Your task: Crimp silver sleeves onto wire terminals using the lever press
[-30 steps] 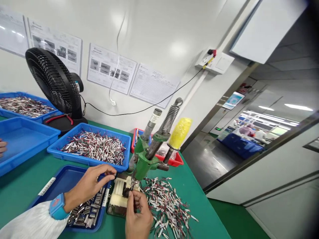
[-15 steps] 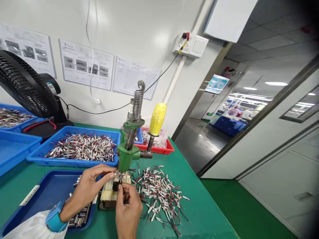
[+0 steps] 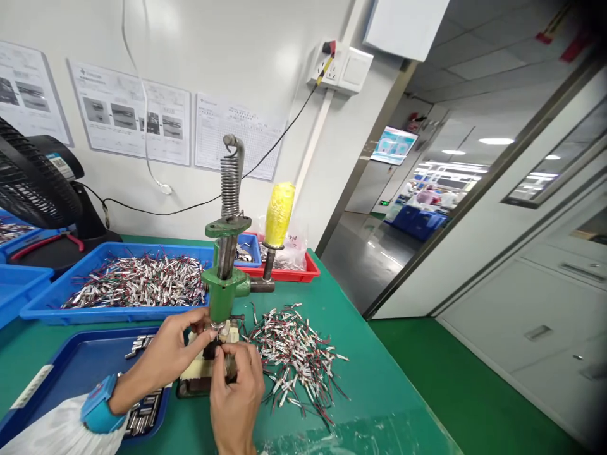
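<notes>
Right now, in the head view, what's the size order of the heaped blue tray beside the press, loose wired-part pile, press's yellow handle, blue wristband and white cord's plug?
1. Heaped blue tray
2. Loose wired-part pile
3. Yellow handle and blue wristband: too alike to rank
4. White cord's plug

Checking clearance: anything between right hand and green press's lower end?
Nothing visible between the right hand and green press; the left hand is beside its lower end. Anything held is too small to tell.

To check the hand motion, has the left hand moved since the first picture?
Yes, the left hand moved right, toward the green lever press, closing most of the earlier gap.
</notes>
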Demonstrator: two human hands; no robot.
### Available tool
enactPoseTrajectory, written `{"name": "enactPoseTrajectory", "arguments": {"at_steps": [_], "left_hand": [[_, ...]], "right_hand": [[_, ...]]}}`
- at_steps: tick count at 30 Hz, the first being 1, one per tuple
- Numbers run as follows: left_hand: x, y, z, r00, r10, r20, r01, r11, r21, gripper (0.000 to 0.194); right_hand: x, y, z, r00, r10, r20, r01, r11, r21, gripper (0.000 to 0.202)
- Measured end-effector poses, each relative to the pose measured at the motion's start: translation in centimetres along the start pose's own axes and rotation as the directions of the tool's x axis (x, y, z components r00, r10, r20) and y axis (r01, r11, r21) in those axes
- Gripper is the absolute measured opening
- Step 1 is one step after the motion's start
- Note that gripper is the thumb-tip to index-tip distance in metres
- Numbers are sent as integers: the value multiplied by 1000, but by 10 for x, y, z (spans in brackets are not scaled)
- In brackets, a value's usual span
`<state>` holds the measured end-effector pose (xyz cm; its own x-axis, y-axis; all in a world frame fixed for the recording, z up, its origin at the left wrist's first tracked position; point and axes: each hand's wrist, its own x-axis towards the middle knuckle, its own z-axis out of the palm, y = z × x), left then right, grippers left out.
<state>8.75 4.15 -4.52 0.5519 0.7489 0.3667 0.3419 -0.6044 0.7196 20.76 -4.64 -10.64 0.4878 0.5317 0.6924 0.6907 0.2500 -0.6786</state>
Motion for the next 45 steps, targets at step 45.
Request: {"name": "enactPoseTrajectory", "arguments": {"at_steps": [45], "left_hand": [[-19,-24,7,995,-20,-93,5,988,-156,30]], "right_hand": [[-21,52,-49,940,-160,301,226,953,-200,16]]}}
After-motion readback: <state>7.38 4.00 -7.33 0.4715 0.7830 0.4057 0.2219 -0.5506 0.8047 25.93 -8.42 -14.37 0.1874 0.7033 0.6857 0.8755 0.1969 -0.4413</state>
